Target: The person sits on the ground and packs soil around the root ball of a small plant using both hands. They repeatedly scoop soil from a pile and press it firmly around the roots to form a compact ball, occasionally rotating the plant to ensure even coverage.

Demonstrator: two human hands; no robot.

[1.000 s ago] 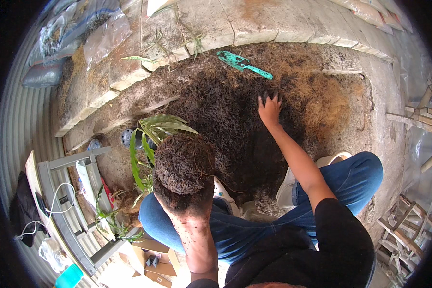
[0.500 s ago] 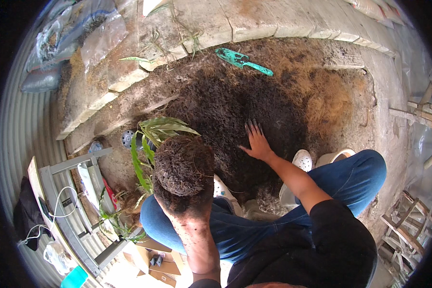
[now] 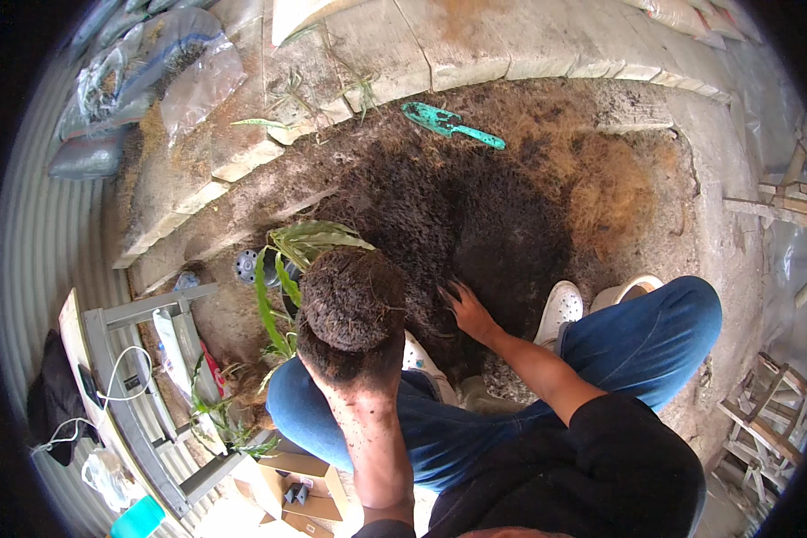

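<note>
My left hand [image 3: 357, 393], smeared with dark soil, grips a rounded root ball [image 3: 351, 300] above my left knee. Long green leaves [image 3: 318, 235] show behind and beside the root ball; whether they grow from it I cannot tell. Its fingers are mostly hidden by the clump. My right hand [image 3: 472, 316] rests at the near part of a dark soil heap [image 3: 502, 215], fingers apart and touching the soil, holding nothing. At the far edge of the heap lies a turquoise trowel [image 3: 453, 124] with soil on its blade.
Brown fibre [image 3: 610, 188] spreads right of the heap. A dark pot with holes [image 3: 247, 264] lies by the leaves. My white shoes [image 3: 560, 312] border the heap. Left stand a grey metal frame [image 3: 143, 309] and an open cardboard box [image 3: 300, 475]; plastic bags [image 3: 202, 85] lie beyond the concrete ledge [image 3: 377, 76].
My right hand has drawn back toward me and slightly left across the soil. The root ball stays in my left hand, hardly moved. The whole view has shifted slightly.
</note>
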